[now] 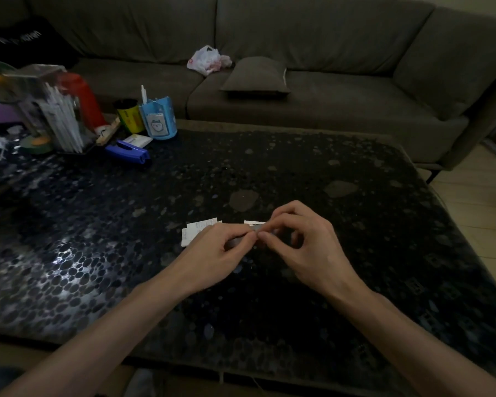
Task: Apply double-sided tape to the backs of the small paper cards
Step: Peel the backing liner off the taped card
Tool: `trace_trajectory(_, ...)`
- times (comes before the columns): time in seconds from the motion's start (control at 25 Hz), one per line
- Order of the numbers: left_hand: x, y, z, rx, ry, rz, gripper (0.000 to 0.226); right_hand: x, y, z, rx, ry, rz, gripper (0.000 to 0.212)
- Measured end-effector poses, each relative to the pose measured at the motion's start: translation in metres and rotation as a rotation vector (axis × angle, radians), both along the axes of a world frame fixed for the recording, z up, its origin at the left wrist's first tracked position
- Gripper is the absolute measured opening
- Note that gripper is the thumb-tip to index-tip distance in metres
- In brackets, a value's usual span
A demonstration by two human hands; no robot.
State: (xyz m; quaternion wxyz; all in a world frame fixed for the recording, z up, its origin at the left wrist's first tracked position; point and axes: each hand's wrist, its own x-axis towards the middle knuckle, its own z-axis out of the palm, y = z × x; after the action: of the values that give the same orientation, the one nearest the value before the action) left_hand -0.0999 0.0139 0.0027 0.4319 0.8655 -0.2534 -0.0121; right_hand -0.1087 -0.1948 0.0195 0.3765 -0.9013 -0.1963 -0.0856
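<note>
Over the middle of the dark pebble-patterned table [298, 173], my left hand [218, 253] and my right hand [298, 242] meet fingertip to fingertip. Between them they pinch a small pale strip, likely a piece of tape [242, 239], a little above the tabletop. A few small white paper cards [196, 229] lie in an overlapping pile just beyond my left hand. The corner of another white card [254, 222] shows behind my right fingers. The rest of that card is hidden by the hand.
At the table's far left stand a blue pen holder [158, 118], a yellow can [129, 116], a clear container of white sticks [58, 116], a blue stapler [128, 151] and a green tape roll [38, 144]. A grey sofa [298, 81] lies beyond.
</note>
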Motion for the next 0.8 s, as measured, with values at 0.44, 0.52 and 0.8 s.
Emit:
trace_trajectory(0.44,0.003,-0.008,0.002,-0.422,0.448,-0.067,0.035,0.000,0.005,0.010,0.113,0.087,0.097,0.002)
trace_trajectory(0.52,0.006,-0.005,0.001,-0.526,0.565,-0.065,0.031,0.001,0.003,0.014,0.334,0.128,0.128,0.003)
trace_trajectory(0.8,0.005,0.000,0.003,-0.571,0.645,-0.062,0.032,0.009,-0.005,0.009,0.447,0.277,0.139,0.032)
